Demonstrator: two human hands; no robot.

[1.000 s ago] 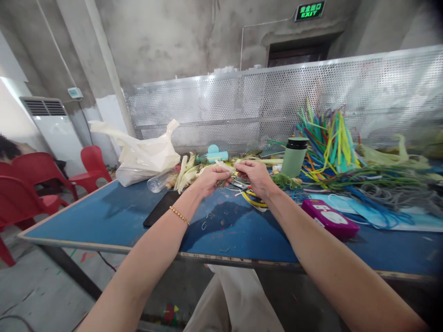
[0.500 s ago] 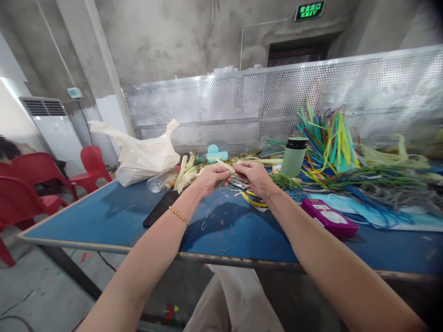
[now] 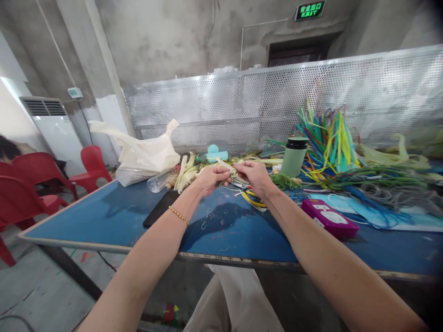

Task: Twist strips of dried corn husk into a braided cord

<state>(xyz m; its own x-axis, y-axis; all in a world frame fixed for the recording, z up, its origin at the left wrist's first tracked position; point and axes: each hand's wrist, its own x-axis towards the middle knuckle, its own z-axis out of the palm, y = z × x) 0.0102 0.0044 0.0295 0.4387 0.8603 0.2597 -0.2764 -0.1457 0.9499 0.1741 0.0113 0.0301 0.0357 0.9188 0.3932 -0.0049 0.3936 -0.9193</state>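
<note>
Above the middle of the blue table, my left hand (image 3: 212, 180) is closed in a pinch on a pale strip of corn husk (image 3: 224, 164). My right hand (image 3: 255, 176) faces it, thumb and finger pressed together at the strip's other side. The two hands are close together, and their fingers hide most of the held part. Behind my left hand lies a heap of pale husks (image 3: 187, 174). Beneath my right hand are a metal tool (image 3: 239, 185), partly covered, and a yellow loop (image 3: 254, 201) on the tabletop.
A white plastic bag (image 3: 147, 157) and a clear bottle (image 3: 159, 181) stand left, by a dark flat tablet (image 3: 161, 210). To the right are a green tumbler (image 3: 294, 159), a purple box (image 3: 328, 219), colourful strips (image 3: 334, 143) and tangled cords (image 3: 377, 177). A perforated metal panel (image 3: 207, 106) rises behind.
My right hand has shifted very slightly to the right. Both hands keep their pinch, and everything else looks the same.
</note>
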